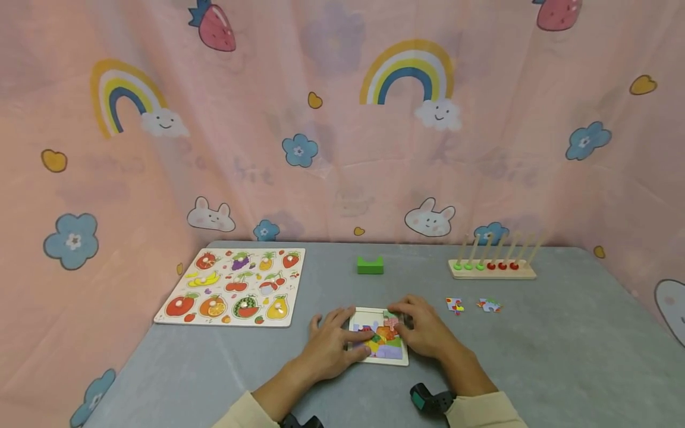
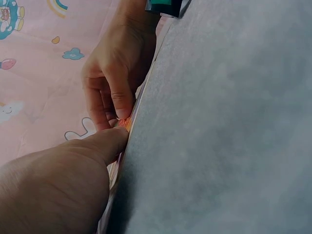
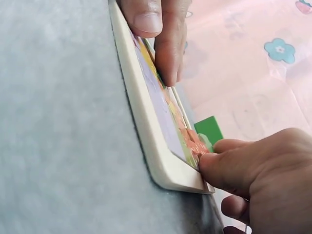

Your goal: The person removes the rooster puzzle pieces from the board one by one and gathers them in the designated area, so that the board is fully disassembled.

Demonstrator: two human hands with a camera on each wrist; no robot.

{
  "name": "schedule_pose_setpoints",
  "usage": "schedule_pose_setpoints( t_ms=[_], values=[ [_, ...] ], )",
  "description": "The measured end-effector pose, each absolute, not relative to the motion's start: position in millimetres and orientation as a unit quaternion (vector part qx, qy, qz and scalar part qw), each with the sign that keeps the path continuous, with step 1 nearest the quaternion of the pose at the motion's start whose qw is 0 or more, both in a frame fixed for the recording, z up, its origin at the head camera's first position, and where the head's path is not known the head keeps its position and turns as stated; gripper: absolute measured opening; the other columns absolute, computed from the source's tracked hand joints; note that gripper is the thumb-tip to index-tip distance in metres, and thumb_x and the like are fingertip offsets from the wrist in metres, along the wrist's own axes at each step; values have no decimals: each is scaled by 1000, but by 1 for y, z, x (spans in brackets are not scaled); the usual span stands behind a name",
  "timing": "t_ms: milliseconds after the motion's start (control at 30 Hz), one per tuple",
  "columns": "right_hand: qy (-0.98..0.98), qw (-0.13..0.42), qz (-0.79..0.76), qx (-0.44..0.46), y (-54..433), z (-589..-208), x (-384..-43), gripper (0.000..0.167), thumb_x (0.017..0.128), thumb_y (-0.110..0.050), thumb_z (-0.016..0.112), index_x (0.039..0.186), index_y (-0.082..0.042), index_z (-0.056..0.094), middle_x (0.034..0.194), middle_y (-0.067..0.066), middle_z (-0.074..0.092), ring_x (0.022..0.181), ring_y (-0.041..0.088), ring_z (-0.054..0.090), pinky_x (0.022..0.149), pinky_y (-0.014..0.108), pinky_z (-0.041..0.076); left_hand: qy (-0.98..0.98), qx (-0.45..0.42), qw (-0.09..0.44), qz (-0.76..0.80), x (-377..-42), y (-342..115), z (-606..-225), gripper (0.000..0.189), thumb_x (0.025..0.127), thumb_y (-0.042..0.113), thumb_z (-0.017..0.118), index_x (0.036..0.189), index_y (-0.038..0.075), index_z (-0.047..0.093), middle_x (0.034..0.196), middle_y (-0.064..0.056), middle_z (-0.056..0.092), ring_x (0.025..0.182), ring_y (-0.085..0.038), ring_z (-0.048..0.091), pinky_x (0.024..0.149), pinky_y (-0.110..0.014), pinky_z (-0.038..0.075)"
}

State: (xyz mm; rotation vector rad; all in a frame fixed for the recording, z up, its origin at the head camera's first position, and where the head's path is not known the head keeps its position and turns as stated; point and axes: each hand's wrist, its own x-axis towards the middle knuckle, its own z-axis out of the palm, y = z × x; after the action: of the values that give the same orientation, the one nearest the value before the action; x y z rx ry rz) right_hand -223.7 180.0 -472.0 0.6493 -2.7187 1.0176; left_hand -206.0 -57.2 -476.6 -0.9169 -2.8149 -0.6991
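Note:
A small jigsaw puzzle in a pale wooden frame lies on the table under both hands; its upper left part shows bare tray. My left hand rests over the left side, with forefinger and thumb stretched across the pieces and other fingers at the frame's upper left. From the right, my right hand pinches a pink and green puzzle piece at the upper right corner between thumb and forefinger. In the right wrist view the right thumb touches that corner, partly hiding the piece.
Two loose puzzle pieces lie right of the frame. Behind it stands a green block. A fruit peg board lies at the left, and a wooden bead counter with upright rods stands at the back right. A patterned curtain hangs behind the table.

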Motion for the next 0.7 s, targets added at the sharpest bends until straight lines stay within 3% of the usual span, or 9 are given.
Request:
schedule_pose_setpoints(
  t_ms=[267, 700],
  values=[
    [-901, 92, 366, 214, 177, -470, -225, 29, 86, -1, 69, 115, 0, 68, 100, 0, 58, 85, 16, 52, 74, 38, 45, -925, -299, 46, -230, -206, -59, -478, 32, 88, 44, 67, 118, 34, 71, 145, -9, 44, 131, -31, 37, 95, -67, 19],
    [-896, 128, 382, 186, 198, -419, -222, 33, 87, 0, 67, 120, -2, 66, 113, 8, 61, 98, 30, 57, 77, 48, 45, -923, -299, 36, -240, -206, -59, -476, 32, 88, 45, 66, 118, 34, 71, 147, -8, 42, 133, -31, 35, 96, -68, 16]
  ],
)
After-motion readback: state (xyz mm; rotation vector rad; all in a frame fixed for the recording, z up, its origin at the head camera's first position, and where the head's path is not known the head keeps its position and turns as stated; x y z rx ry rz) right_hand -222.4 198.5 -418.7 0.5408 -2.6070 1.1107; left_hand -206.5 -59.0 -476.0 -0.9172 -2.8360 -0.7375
